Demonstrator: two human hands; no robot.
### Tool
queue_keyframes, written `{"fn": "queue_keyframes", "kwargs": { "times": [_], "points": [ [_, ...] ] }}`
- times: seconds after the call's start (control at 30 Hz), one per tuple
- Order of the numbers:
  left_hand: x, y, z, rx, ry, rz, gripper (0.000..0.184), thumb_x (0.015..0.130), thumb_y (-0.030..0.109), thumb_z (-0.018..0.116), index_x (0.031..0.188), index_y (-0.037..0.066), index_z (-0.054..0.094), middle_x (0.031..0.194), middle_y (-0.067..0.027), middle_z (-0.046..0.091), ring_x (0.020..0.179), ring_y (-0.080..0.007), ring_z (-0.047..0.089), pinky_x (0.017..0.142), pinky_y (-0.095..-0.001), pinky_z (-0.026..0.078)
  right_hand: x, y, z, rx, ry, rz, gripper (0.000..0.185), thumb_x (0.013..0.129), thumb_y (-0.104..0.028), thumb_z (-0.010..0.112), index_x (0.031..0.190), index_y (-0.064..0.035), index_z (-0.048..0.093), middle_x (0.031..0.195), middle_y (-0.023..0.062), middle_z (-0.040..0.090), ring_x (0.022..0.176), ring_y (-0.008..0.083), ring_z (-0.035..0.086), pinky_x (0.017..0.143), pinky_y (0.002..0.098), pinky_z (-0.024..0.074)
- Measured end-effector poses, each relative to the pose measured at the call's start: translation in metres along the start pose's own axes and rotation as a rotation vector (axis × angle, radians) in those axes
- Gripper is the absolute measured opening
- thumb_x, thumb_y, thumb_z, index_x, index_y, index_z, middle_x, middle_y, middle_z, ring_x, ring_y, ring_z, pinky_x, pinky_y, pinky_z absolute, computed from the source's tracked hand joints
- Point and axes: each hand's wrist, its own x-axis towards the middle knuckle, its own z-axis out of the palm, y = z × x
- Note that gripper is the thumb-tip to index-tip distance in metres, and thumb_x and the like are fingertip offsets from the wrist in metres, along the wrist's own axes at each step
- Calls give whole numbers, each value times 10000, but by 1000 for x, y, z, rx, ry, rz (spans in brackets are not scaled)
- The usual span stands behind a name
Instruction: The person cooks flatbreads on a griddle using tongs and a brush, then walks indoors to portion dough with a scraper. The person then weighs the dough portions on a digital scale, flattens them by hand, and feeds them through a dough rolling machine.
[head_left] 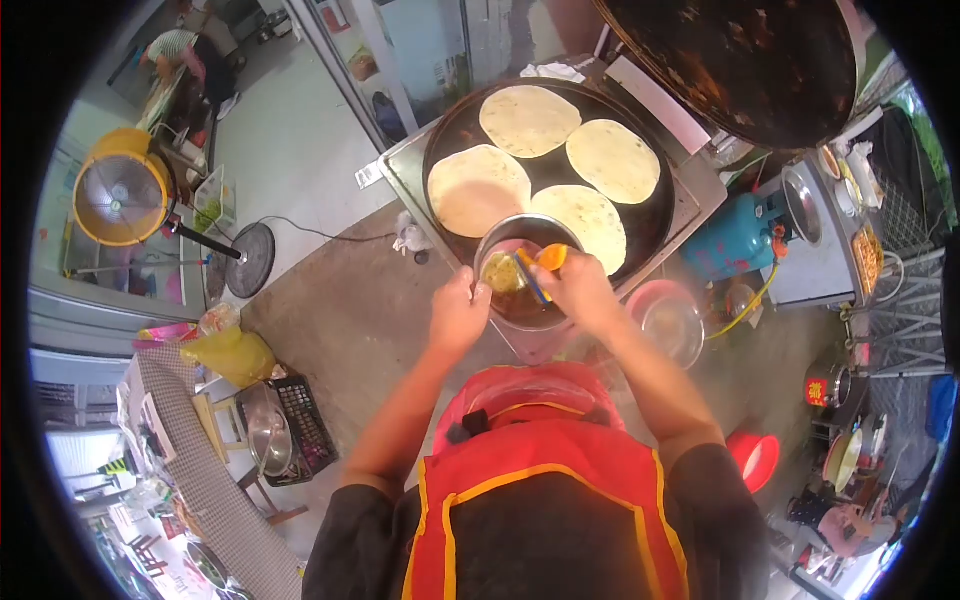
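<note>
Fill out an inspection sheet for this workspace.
Surface: round griddle, dark where bare, carrying four flatbreads.
Job's things: metal bowl before the griddle; orange-and-blue tool over its opening.
Clutter: black crate left, red bucket right.
Hands: left hand at the bowl's rim, grip unclear; right hand grips the tool.
Cables: thin dark cord across the floor.
Surroundings: yellow fan left; teal gas cylinder right.

Brown floor point(335, 310) meets paler floor point(285, 140) near glass panels point(432, 50), with a yellow fan point(122, 190) and a checked table point(205, 455) at left and a metal lattice point(905, 325) at right.
</note>
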Motion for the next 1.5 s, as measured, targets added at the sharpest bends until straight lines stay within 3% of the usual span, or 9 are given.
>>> {"fn": "queue_keyframes", "kwargs": {
  "times": [0.4, 0.57, 0.8, 0.93, 1.1, 1.2, 1.33, 1.4, 1.5],
  "points": [
    [7, -12, -16, 33, -47, -36, 203, 834, 170, 534, 834, -31, 499, 714, -253, 582, 727, -442, 570, 677, -500, 445, -4, -4, 37, -163, 176, 87, 290, 835, -239, 577, 750, 38, 602, 644, 188, 620, 604, 337, 620, 559, 408, 498],
    [21, -26, -14, -108, -92, -214, 211, 829, 173, 538, 842, -36, 512, 753, -268, 590, 748, -443, 575, 678, -485, 445, -1, 3, 18, 416, 265, 302, 213, 853, -176, 617, 873, 35, 640, 624, 87, 633, 539, 159, 612, 538, 282, 504],
    [43, -37, -16, 20, 111, -93, 242, 827, 184, 504, 785, -55, 515, 728, -278, 566, 694, -430, 579, 620, -463, 443, 32, 59, -21, 1292, 394, 468, 238, 874, -159, 593, 949, 65, 614, 704, 94, 623, 596, 154, 602, 572, 257, 497],
    [42, -55, -23, 52, 236, -101, 229, 847, 151, 507, 726, -41, 477, 622, -184, 544, 573, -269, 598, 548, -402, 459, 53, 135, -27, 1120, 492, 487, 196, 851, -159, 626, 882, 34, 624, 715, 91, 623, 609, 150, 600, 570, 258, 493],
    [34, -56, -45, 117, 310, -136, 229, 867, 112, 502, 687, -15, 439, 562, -69, 464, 520, -106, 511, 482, -300, 448, 65, 214, 17, 815, 232, 524, 187, 833, -184, 636, 833, 3, 626, 662, 52, 618, 584, 141, 604, 544, 269, 486],
    [32, -52, -52, 91, 319, -205, 229, 871, 103, 497, 681, -9, 438, 567, -61, 464, 510, -104, 490, 472, -275, 434, 96, 271, -2, 443, 303, 335, 287, 857, -266, 587, 770, 5, 629, 631, 52, 626, 577, 136, 607, 544, 291, 481],
    [31, -48, -49, -43, 353, -368, 229, 874, 95, 495, 672, 5, 438, 579, -41, 471, 517, -95, 486, 466, -260, 419, 146, 210, -30, -19, 268, 178, 216, 858, -191, 523, 878, -4, 630, 773, 132, 655, 716, 237, 642, 630, 327, 497],
    [28, -49, -48, -66, 356, -379, 226, 875, 92, 494, 671, 10, 439, 582, -33, 471, 517, -92, 482, 466, -258, 416, 143, 215, 11, -116, 122, -259, 231, 814, -138, 519, 997, -27, 609, 963, 160, 638, 870, 273, 620, 722, 364, 494],
    [24, -54, -49, -39, 338, -354, 222, 873, 90, 496, 671, 14, 443, 581, -29, 469, 514, -91, 478, 466, -257, 415, 89, 175, 62, -229, -196, -344, 262, 782, -105, 563, 1035, -60, 611, 1012, 148, 623, 912, 280, 604, 767, 367, 485]
  ]
}}
